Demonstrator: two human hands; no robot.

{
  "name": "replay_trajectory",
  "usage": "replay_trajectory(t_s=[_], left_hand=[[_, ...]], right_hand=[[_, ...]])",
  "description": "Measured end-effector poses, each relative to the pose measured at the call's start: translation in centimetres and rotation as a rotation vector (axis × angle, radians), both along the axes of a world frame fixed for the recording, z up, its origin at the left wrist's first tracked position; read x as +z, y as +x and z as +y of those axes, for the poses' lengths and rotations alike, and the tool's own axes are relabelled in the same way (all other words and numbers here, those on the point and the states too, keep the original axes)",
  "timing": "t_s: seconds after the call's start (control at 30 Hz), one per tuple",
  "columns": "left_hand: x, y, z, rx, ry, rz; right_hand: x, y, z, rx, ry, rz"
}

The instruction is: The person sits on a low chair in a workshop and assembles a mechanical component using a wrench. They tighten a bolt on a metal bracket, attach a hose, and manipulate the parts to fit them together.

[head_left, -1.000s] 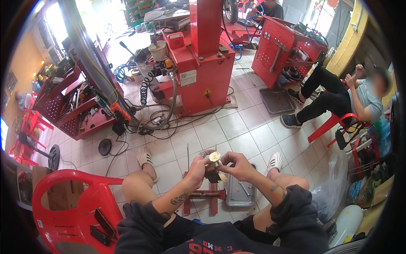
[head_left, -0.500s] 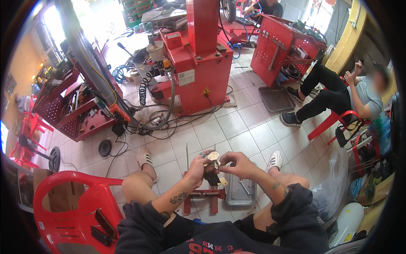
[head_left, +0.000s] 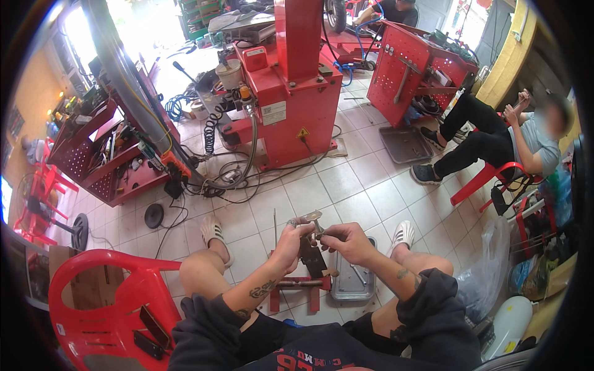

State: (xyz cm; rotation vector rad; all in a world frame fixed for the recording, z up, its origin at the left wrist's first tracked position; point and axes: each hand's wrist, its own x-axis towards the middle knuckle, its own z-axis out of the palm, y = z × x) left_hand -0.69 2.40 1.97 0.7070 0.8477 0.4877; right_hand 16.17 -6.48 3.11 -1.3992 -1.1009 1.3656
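Observation:
Above a low red metal stand (head_left: pixel 324 282), both hands meet at a small pale metal part (head_left: pixel 314 216) with an irregular flat top; its exact kind is not clear. My left hand (head_left: pixel 289 248) grips it from the left, fingers closed. The fingers of my right hand (head_left: pixel 346 241) pinch at its right side; whatever small piece lies between them is hidden. Below the hands a dark flat strip (head_left: pixel 314 262) slants down toward the stand. Right of the stand, a grey tray (head_left: pixel 352 295) on the floor holds a metal tool (head_left: pixel 359 274).
A red chair (head_left: pixel 111 260) with two dark phone-like objects is at my left. Ahead stand a red machine column (head_left: pixel 294 117) with cables around its base and red tool carts (head_left: pixel 396 68). A seated person (head_left: pixel 532 133) is at the right, near a plastic bag (head_left: pixel 486 266).
The metal part has tipped, so its round pale face now shows nearly edge-on. My right hand has shifted slightly left, and the dark strip below shows longer.

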Motion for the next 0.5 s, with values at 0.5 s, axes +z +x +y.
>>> replay_trajectory(t_s=[0.5], left_hand=[[-0.4, 1.2, -2.3, -0.105, 0.245, -0.153]], right_hand=[[1.9, 0.8, 0.2, -0.393, 0.016, 0.277]])
